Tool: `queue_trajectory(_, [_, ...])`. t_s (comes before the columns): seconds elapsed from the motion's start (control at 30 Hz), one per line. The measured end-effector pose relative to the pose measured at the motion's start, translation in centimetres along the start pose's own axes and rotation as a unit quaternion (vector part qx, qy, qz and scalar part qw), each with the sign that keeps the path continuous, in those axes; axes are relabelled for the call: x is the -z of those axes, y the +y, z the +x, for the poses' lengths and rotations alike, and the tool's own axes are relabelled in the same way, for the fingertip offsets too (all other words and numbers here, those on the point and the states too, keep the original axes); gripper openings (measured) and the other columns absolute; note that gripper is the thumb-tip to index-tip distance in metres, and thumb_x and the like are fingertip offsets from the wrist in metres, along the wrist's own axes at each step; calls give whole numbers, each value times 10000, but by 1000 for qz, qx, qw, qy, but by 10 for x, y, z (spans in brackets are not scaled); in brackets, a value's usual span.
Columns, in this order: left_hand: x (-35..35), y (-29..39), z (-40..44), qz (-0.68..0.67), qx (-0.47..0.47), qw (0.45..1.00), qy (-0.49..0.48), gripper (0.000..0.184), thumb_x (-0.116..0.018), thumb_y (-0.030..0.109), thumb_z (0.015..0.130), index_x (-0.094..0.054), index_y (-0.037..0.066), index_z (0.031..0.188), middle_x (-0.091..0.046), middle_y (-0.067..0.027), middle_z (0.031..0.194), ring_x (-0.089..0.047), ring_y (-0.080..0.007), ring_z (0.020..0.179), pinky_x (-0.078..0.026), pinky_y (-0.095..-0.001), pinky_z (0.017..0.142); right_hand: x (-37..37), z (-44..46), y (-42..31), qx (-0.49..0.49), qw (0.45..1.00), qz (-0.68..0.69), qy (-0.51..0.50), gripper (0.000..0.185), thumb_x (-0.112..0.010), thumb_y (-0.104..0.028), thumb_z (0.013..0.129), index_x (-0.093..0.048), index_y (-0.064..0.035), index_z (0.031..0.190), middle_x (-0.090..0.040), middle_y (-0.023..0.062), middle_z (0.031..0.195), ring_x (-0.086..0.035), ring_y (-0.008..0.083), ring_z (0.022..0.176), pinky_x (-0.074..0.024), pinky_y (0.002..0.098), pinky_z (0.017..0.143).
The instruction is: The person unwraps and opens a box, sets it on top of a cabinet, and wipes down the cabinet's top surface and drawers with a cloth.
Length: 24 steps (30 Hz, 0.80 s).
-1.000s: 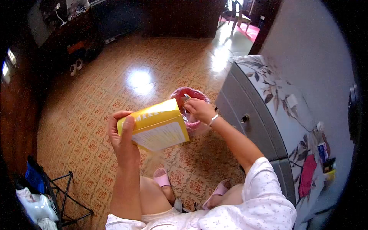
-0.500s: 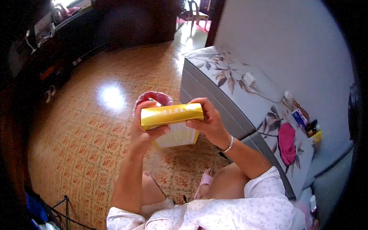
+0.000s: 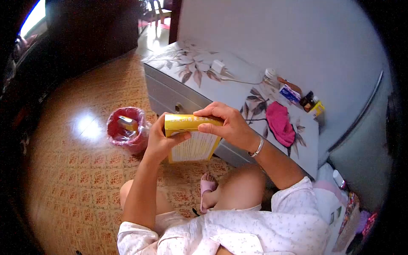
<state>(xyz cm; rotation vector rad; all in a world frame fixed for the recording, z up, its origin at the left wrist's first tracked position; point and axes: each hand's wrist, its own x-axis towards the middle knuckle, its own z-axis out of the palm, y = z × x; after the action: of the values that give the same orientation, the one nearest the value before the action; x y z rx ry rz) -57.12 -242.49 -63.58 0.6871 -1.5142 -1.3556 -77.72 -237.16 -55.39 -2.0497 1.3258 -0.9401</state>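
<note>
Between my two hands is a yellow cardboard box with a white, text-covered panel and lettering along its yellow top edge. My left hand grips its left end, thumb across the front. At the right end, my right hand has its fingers over the top edge and its thumb on the front. A silver bracelet circles my right wrist. Below and left of the box, a red lined trash bin stands on the floor with a yellow and white packet inside.
To the right is a grey drawer cabinet with a flower-patterned top. On it lie a pink cloth, a white charger, a glass jar and several small boxes and bottles. The floor is patterned; a doorway opens at the back.
My view has turned right, so the bin and cabinet appear farther left. The box stays in both hands; my right hand now covers more of its top edge.
</note>
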Motion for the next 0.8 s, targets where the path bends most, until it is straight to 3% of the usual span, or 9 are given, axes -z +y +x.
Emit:
queue_trajectory(0.07, [-8, -4, 2, -48, 9, 998, -34, 428, -842, 80, 673, -569, 56, 1003, -630, -7, 921, -590, -99, 847, -494, -260, 758, 7, -9, 1, -17, 1000, -17, 0, 333, -692, -242, 844, -652, -42, 1108, -612, 109, 1006, -612, 189, 931, -481, 287, 839])
queue_trajectory(0.13, [-16, -6, 5, -93, 19, 993, -70, 450, -843, 77, 669, -560, 56, 1019, -628, -8, 931, -588, -100, 856, -496, -264, 766, 12, -19, 6, -100, 982, 161, -12, 325, -686, -232, 848, -652, -40, 1108, -615, 103, 1014, -612, 189, 923, -481, 290, 831])
queue_trajectory(0.17, [-19, -8, 6, -98, 5, 991, -86, 470, -847, 77, 666, -552, 53, 1032, -624, -10, 940, -585, -101, 868, -495, -264, 772, 15, -23, 4, -105, 982, 156, -5, 325, -686, -232, 848, -652, -40, 1108, -615, 103, 1014, -612, 189, 923, -481, 290, 831])
queue_trajectory(0.23, [-25, -10, 8, -107, -9, 988, -108, 489, -850, 76, 663, -544, 51, 1045, -620, -12, 950, -583, -102, 879, -495, -263, 778, 24, -33, -2, -61, 996, 70, -18, 292, -666, -189, 875, -653, -45, 1129, -620, 48, 1052, -584, 112, 955, -469, 252, 846])
queue_trajectory(0.27, [-29, -10, 10, -96, -21, 987, -128, 497, -853, 71, 658, -543, 48, 1046, -616, -14, 952, -581, -103, 887, -494, -264, 783, 31, -38, -9, -52, 997, -45, -37, 307, -656, -202, 873, -647, -32, 1129, -640, 68, 1053, -602, 148, 955, -476, 270, 834])
queue_trajectory(0.3, [-34, -10, 10, -86, -33, 985, -148, 506, -856, 65, 652, -541, 45, 1047, -613, -17, 955, -580, -104, 895, -494, -264, 789, 34, -44, -15, -59, 997, -48, -32, 307, -656, -202, 873, -647, -32, 1129, -640, 68, 1053, -602, 148, 955, -476, 270, 834])
queue_trajectory(0.37, [-45, -8, 9, -87, -19, 982, -168, 512, -857, 60, 649, -540, 41, 1050, -612, -18, 957, -580, -105, 900, -495, -268, 791, 39, -57, -23, -30, 986, -159, -42, 350, -634, -260, 857, -640, -4, 1094, -652, 145, 996, -629, 263, 922, -490, 341, 820])
queue_trajectory(0.63, [-91, 4, -16, -44, 7, 976, -215, 576, -877, 77, 622, -542, 33, 1089, -620, -20, 957, -569, -93, 896, -484, -263, 796, 57, -115, -35, -63, 971, -223, -57, 433, -650, -321, 803, -633, -44, 1135, -660, 156, 986, -643, 315, 883, -513, 396, 773])
queue_trajectory(0.8, [-105, 22, -46, 37, 7, 978, -207, 576, -875, 78, 616, -558, 37, 1096, -619, -17, 936, -567, -94, 878, -480, -258, 796, 42, -145, -42, -62, 954, -289, -57, 461, -656, -207, 756, -585, -58, 1186, -652, 118, 988, -650, 284, 835, -528, 366, 718])
